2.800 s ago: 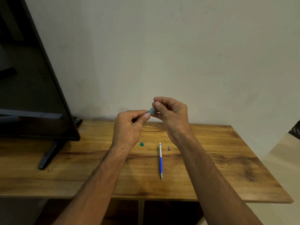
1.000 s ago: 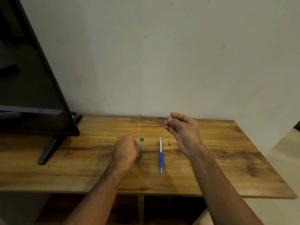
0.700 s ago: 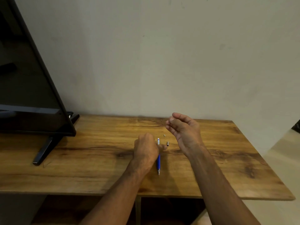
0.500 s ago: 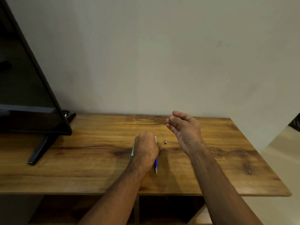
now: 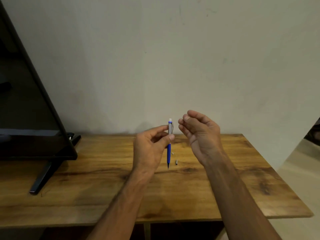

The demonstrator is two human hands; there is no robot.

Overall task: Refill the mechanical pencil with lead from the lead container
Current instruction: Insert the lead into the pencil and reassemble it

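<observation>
My left hand [image 5: 150,148] holds the mechanical pencil [image 5: 169,144] upright above the wooden table [image 5: 225,179], gripped at its silver upper part between thumb and fingers. Its blue grip and tip point down, and the white top end stands bare. My right hand [image 5: 199,132] hovers just right of the pencil's top, palm toward me, thumb pressed against the curled fingertips. Anything pinched there is too thin to see. A small metal cap [image 5: 176,162] and a tiny white piece [image 5: 172,153] lie on the table below. The lead container is out of sight.
A black TV screen [image 5: 26,101] on a slanted black stand foot [image 5: 43,177] fills the left side of the table. A plain wall stands right behind the table. The table's right edge drops off to a pale floor.
My left hand set the teal lead container down, took hold of the pencil from the table and raised it upright. My right hand kept its pinched pose and now sits beside the pencil's top.
</observation>
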